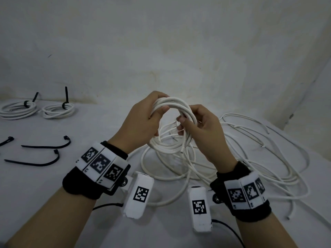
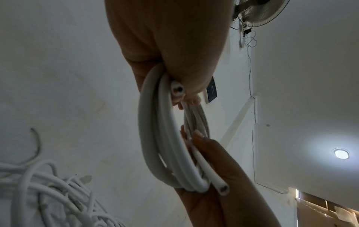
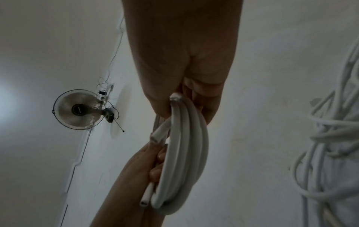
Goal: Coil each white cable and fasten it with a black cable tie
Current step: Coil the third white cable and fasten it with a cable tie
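Both hands hold one coiled white cable (image 1: 170, 147) upright above the table. My left hand (image 1: 141, 120) grips the coil's top left, thumb across the loops. My right hand (image 1: 198, 126) grips its right side, fingers curled round the strands. One cut end (image 1: 181, 151) sticks out at the coil's lower right. The left wrist view shows the coil (image 2: 155, 138) under my left hand (image 2: 174, 50), with the right hand (image 2: 213, 176) below. In the right wrist view, the coil (image 3: 186, 153) hangs from my right hand (image 3: 182, 61). Three loose black cable ties (image 1: 48, 144) lie on the table at left.
Two coiled cables fastened with black ties (image 1: 18, 108) (image 1: 58, 110) lie at the back left by the wall. A tangle of loose white cables (image 1: 250, 158) spreads over the table's right half, under and behind my hands. A wall fan (image 3: 79, 109) hangs high up.
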Demonstrator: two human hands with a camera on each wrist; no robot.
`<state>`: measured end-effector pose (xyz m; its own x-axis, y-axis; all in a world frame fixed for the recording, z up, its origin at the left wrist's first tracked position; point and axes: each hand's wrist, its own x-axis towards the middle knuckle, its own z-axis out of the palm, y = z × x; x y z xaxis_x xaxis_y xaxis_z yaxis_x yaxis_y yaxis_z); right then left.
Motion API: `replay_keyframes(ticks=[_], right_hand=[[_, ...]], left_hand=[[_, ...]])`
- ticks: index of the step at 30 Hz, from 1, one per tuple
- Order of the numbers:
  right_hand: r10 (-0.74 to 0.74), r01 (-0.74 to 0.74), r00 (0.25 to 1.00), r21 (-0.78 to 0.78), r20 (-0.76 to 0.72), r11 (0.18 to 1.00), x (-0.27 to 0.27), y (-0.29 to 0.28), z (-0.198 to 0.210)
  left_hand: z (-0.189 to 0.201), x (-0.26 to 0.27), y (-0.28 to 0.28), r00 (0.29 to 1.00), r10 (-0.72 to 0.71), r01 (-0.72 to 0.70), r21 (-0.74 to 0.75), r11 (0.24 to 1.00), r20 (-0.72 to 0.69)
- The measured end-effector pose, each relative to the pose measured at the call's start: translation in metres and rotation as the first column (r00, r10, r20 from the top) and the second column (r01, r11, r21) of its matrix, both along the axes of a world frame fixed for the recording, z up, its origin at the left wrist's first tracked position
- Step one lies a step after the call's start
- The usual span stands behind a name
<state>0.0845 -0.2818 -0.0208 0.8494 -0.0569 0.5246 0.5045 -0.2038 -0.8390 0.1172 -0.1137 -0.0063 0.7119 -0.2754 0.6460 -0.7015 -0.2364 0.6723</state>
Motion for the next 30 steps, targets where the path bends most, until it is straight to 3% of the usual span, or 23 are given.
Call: replay_keyframes(ticks=[4,7,12,19,30], right_hand=[[0.074,-0.067,0.996,0.134,-0.048,0.989,0.002,0.014,0.001],[0.064,-0.062,0.998,0.171,-0.007,0.983,0.011,0.025,0.003],[0.070,-0.073,0.997,0.144,0.022,0.987,0.016,0.037,0.018],[0.085,-0.082,0.996,0.271,-0.001,0.959,0.014,0.046,0.019],[-0.014,0.007,0.999,0.228,0.030,0.974,0.008,0.041,0.008]], left_hand=[[0.002,0.001,0.002,0.998,-0.006,0.004,-0.041,0.999,-0.056],[0.008,0.002,0.011,0.997,0.000,-0.004,-0.049,0.999,-0.071],[0.018,0.002,0.027,1.000,0.023,-0.022,0.086,0.996,-0.012],[0.022,-0.003,0.027,0.997,0.006,-0.002,0.043,0.999,-0.081],[0.018,-0.003,0.018,0.999,0.015,-0.011,0.115,0.993,-0.037]])
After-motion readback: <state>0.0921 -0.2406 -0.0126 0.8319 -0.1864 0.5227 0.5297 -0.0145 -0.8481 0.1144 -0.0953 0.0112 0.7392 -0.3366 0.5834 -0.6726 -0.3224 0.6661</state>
